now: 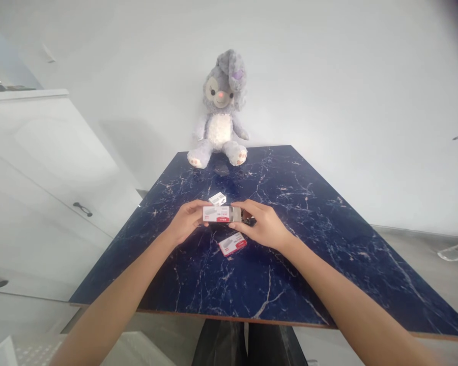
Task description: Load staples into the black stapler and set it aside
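Note:
Between my hands is a small white and red box (216, 214) with a picture on it like a strip of staples. My left hand (185, 221) pinches its left end between thumb and fingers. A greyish inner part (235, 214) sticks out of the box's right end, and my right hand (262, 222) is closed on that part. Just behind lies a second small white box (217, 199). Nearer to me, a similar white and red box (233, 244) rests slightly turned on the table. What the greyish part holds, if anything, cannot be made out.
The dark blue marbled table (259, 284) has its front edge close to my legs. A grey plush rabbit (221, 112) sits at the far end against the wall. White cabinets (41, 168) stand on the left. A clear plastic item (456, 252) is on the floor at right.

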Tool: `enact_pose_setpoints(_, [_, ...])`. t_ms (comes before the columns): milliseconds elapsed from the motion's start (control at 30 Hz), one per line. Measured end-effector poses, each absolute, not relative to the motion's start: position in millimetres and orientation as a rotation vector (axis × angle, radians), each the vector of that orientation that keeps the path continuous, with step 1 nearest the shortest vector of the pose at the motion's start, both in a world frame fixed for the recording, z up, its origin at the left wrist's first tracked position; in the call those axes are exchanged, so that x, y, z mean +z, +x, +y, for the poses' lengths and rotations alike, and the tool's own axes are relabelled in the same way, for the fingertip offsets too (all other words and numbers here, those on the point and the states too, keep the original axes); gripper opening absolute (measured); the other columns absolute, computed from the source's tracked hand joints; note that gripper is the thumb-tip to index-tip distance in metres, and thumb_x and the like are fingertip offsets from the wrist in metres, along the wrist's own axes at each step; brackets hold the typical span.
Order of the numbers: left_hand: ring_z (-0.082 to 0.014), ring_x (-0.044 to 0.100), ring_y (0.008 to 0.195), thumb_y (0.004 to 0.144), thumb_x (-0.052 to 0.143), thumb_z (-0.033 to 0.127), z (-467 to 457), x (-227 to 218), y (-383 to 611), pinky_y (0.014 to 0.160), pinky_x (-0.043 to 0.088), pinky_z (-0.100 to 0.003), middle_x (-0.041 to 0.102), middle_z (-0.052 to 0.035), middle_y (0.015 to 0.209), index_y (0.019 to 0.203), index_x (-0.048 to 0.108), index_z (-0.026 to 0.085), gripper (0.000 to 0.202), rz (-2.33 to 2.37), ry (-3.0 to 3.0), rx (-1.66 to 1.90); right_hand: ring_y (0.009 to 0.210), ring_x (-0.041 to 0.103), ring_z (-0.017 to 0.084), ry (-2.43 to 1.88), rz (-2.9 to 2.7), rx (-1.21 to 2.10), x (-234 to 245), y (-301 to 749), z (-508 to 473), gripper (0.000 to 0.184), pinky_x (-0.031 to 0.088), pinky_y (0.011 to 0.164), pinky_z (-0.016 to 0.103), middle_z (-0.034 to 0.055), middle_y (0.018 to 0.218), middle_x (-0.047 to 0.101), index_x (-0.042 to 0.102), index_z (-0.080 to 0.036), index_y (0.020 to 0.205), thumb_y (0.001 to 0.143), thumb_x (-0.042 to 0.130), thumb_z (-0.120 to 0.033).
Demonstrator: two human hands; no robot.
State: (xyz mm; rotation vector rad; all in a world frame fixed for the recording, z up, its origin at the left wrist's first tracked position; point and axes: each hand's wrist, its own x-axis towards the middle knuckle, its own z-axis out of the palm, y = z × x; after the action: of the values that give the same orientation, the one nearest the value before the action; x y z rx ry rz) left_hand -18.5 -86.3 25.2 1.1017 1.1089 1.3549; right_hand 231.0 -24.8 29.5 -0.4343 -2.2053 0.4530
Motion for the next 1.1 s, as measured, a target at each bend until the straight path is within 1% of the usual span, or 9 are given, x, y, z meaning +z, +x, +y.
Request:
enact_pose_setpoints(167, [-0.0137, 0.063, 0.065, 0.078, 0.08, 0.036, -87, 27, -17, 0.055, 0.049, -0.024, 0.073, -0.0059, 0.082, 0.094, 0.076, 0.018, 0.024, 1.109, 1.128, 1.389, 0.078, 0.067, 0.019, -0.449, -2.17, 0.417, 31, 231, -28, 0.035, 0.058, 0.072, 0.033, 0.0058, 0.099, 0.071, 0.063, -0.024, 0.12, 0.091, 0.068, -0.043])
enact_pose_setpoints(367, [-0.0137, 0.059, 0.06, 0.078, 0.077, 0.03, -87, 33, -19, 0.051, 0.046, -0.025, 0.07, -0.0037, 0.077, 0.09, 0.076, 0.018, 0.018, 1.162, 1.211, 1.526, 0.071, 0.064, 0.018, -0.497, -2.126, 0.347, 31, 231, -30, 0.037, 0.054, 0.065, 0.031, 0.0039, 0.087, 0.069, 0.061, -0.023, 0.122, 0.091, 0.067, -0.044])
enact_pose_setpoints(567, [-0.012, 0.058, 0.059, 0.077, 0.076, 0.029, -84, 33, -22, 0.05, 0.047, -0.023, 0.07, -0.004, 0.078, 0.092, 0.073, 0.017, 0.02, 1.131, 1.071, 1.591, 0.072, 0.066, 0.018, -0.502, -2.084, 0.313, 28, 230, -29, 0.037, 0.054, 0.064, 0.031, 0.0041, 0.088, 0.07, 0.062, -0.023, 0.119, 0.09, 0.069, -0.045])
enact_pose_setpoints(633, [-0.0129, 0.06, 0.059, 0.081, 0.073, 0.034, -85, 33, -20, 0.051, 0.048, -0.024, 0.07, -0.0043, 0.078, 0.098, 0.072, 0.017, 0.025, 1.089, 1.029, 1.563, 0.071, 0.066, 0.018, -0.512, -2.07, 0.314, 27, 229, -29, 0.037, 0.055, 0.064, 0.031, 0.0041, 0.088, 0.07, 0.062, -0.023, 0.118, 0.089, 0.07, -0.044])
enact_pose_setpoints(733, [-0.017, 0.066, 0.065, 0.086, 0.067, 0.046, -88, 35, -16, 0.055, 0.052, -0.027, 0.071, -0.0063, 0.083, 0.117, 0.065, 0.018, 0.042, 0.995, 1.011, 1.477, 0.071, 0.066, 0.018, -0.542, -2.053, 0.326, 25, 228, -29, 0.034, 0.055, 0.064, 0.032, 0.0039, 0.087, 0.07, 0.063, -0.024, 0.116, 0.089, 0.07, -0.043])
enact_pose_setpoints(800, [-0.0172, 0.068, 0.068, 0.084, 0.072, 0.043, -90, 36, -12, 0.059, 0.054, -0.027, 0.072, -0.006, 0.087, 0.124, 0.06, 0.02, 0.048, 1.02, 1.064, 1.461, 0.076, 0.066, 0.02, -0.554, -2.035, 0.337, 24, 227, -30, 0.035, 0.057, 0.068, 0.034, 0.0047, 0.091, 0.07, 0.062, -0.025, 0.118, 0.088, 0.071, -0.04])
enact_pose_setpoints(933, [-0.015, 0.067, 0.064, 0.081, 0.078, 0.037, -92, 36, -6, 0.061, 0.055, -0.026, 0.072, -0.0032, 0.085, 0.115, 0.061, 0.019, 0.042, 1.25, 1.214, 1.496, 0.104, 0.063, 0.028, -0.509, -2.013, 0.291, 26, 224, -32, 0.044, 0.057, 0.089, 0.045, 0.0097, 0.115, 0.066, 0.061, -0.027, 0.125, 0.084, 0.075, -0.038])
enact_pose_setpoints(1000, [-0.0158, 0.068, 0.064, 0.082, 0.076, 0.04, -92, 35, -4, 0.061, 0.056, -0.028, 0.072, -0.0027, 0.084, 0.112, 0.062, 0.019, 0.039, 1.294, 1.27, 1.49, 0.11, 0.06, 0.029, -0.468, -2.053, 0.242, 26, 222, -34, 0.037, 0.055, 0.093, 0.05, 0.01, 0.122, 0.063, 0.065, -0.029, 0.121, 0.086, 0.074, -0.035])
enact_pose_setpoints(1100, [-0.0167, 0.069, 0.066, 0.081, 0.077, 0.042, -93, 32, -3, 0.062, 0.058, -0.029, 0.073, -0.0038, 0.089, 0.108, 0.062, 0.02, 0.038, 1.282, 1.314, 1.484, 0.11, 0.059, 0.028, -0.463, -2.103, 0.216, 26, 219, -36, 0.022, 0.054, 0.093, 0.051, 0.009, 0.121, 0.065, 0.071, -0.028, 0.112, 0.09, 0.068, -0.026])
